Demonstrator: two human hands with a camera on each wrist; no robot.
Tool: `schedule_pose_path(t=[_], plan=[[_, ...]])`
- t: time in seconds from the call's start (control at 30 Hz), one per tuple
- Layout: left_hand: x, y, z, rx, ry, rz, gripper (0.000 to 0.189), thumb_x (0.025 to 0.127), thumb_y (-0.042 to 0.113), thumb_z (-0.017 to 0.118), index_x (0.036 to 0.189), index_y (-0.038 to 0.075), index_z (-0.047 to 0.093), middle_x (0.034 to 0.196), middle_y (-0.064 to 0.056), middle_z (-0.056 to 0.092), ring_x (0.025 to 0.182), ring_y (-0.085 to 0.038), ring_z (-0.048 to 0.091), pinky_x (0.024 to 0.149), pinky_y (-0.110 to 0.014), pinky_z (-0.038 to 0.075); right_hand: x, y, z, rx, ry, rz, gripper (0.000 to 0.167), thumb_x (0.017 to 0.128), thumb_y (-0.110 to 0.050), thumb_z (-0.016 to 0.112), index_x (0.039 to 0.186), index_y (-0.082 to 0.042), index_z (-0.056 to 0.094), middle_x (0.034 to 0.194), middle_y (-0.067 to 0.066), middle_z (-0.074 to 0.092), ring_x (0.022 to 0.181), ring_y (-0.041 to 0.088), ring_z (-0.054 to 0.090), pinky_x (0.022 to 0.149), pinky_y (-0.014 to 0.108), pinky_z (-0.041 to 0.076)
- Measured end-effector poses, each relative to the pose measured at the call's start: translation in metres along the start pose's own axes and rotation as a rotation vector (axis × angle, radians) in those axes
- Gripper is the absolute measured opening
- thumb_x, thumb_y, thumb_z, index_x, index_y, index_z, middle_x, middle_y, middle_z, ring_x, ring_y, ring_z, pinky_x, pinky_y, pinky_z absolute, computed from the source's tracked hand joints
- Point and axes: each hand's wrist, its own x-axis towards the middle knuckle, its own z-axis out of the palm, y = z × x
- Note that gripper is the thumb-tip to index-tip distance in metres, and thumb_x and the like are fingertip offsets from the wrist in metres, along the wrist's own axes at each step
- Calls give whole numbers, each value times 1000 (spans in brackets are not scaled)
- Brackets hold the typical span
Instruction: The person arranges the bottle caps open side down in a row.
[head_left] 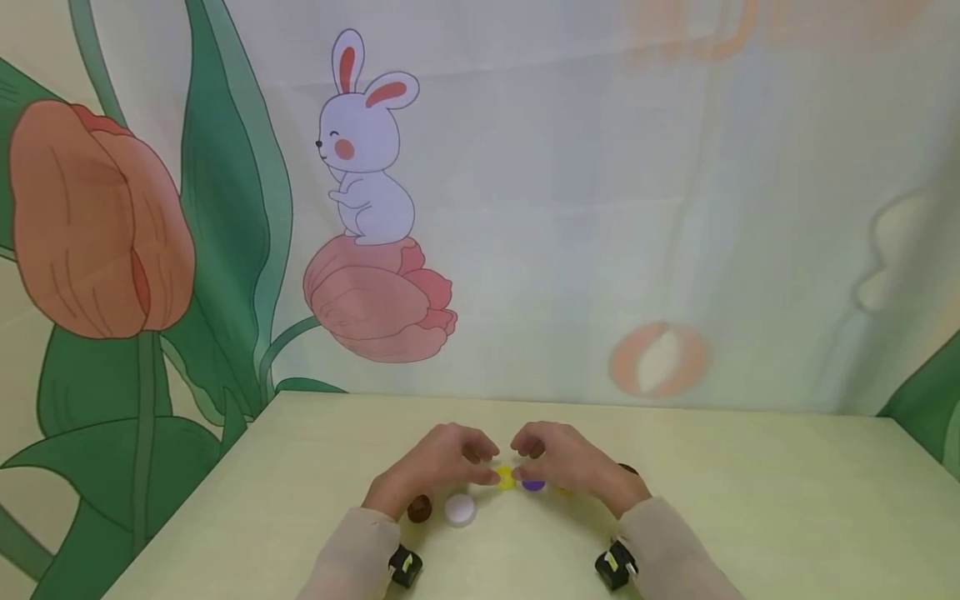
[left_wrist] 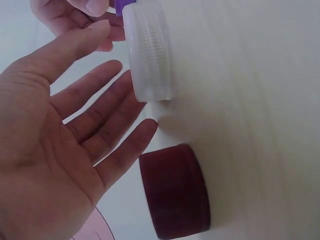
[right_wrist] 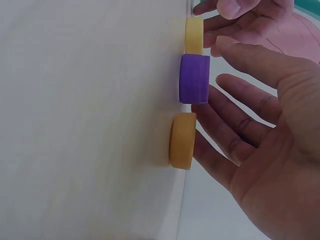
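Several plastic bottle caps lie in a curved row on the table. My left hand (head_left: 444, 458) and right hand (head_left: 564, 457) arch over the row's middle, fingers loosely bent, with nothing gripped. Both thumb tips are close to the yellow cap (head_left: 506, 477). A purple cap (head_left: 533, 485) sits beside it, partly behind the right thumb. In the right wrist view, an orange cap (right_wrist: 183, 141) is in front of the spread right fingers. A white cap (head_left: 460, 509) and a brown cap (head_left: 419, 508) lie nearer my left wrist; the left wrist view shows the white cap (left_wrist: 149, 55) beside the left fingers.
A dark round thing (head_left: 628, 470) shows partly from behind my right wrist. The pale table (head_left: 787, 500) ends at the back against a hanging cloth (head_left: 555, 208) printed with a rabbit and tulips. A small black camera is strapped at each wrist.
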Motion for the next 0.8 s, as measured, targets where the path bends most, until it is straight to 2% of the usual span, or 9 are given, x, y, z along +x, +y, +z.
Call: schedule_pose_path(t=[0.27, 0.6, 0.8], plan=[[-1, 0, 3, 26, 3, 30, 31, 86, 19, 90, 112, 5, 79, 105, -2, 77, 98, -21, 70, 91, -41, 56, 2, 1, 6, -6, -27, -20, 34, 89, -13, 87, 117, -3, 71, 105, 3, 71, 96, 18, 68, 90, 44, 57], [-1, 5, 6, 98, 23, 45, 30, 84, 18, 91, 109, 5, 81, 104, -3, 76, 99, -24, 69, 91, -42, 55, 4, 1, 9, -43, -27, -56, 31, 87, -8, 88, 112, -2, 71, 101, 3, 70, 94, 18, 68, 87, 42, 58], [-1, 6, 7, 104, 19, 50, 29, 85, 17, 90, 109, 5, 81, 104, -4, 76, 98, -25, 69, 91, -43, 55, 1, -1, 7, -53, -34, -69, 31, 87, -5, 87, 114, 0, 71, 101, 5, 70, 93, 18, 67, 86, 40, 57]])
